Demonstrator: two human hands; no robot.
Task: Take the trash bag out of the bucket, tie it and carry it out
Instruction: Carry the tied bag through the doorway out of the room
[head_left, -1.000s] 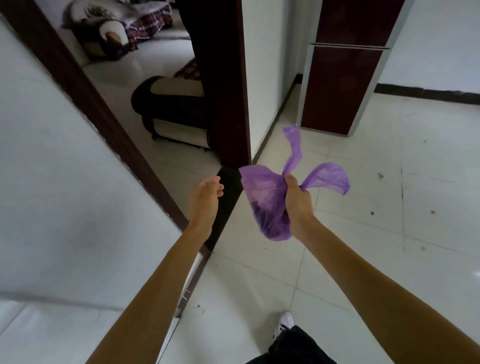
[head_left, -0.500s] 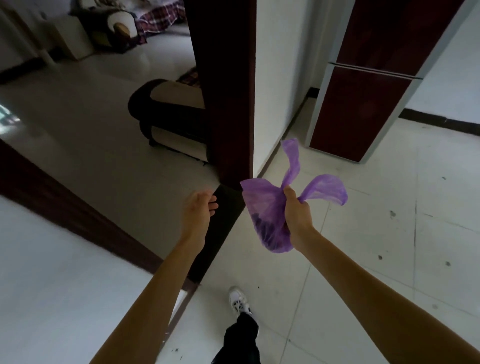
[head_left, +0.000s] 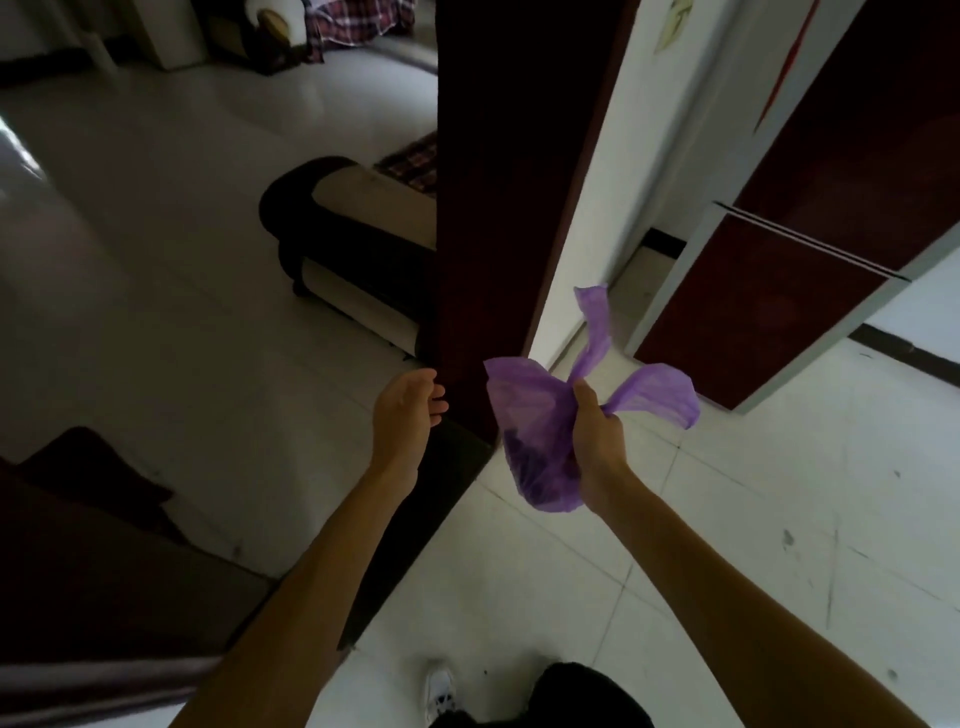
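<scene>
The thin purple plastic trash bag hangs in the air over the white tiled floor, its neck gripped by the right hand, fingers closed around it. The left hand is empty, fingers loosely curled, apart from the bag.

floor: pale glossy tile floor, scuffed and spotted at lower right, dimmer at left
door frame: dark brown door frame at centre, white wall edge just right of it
cabinet: dark red cabinet with grey trim, upper right
sofa: dark-and-cream sofa behind the frame, centre left; plaid cloth at top
light: glare patch on the floor, left edge
</scene>
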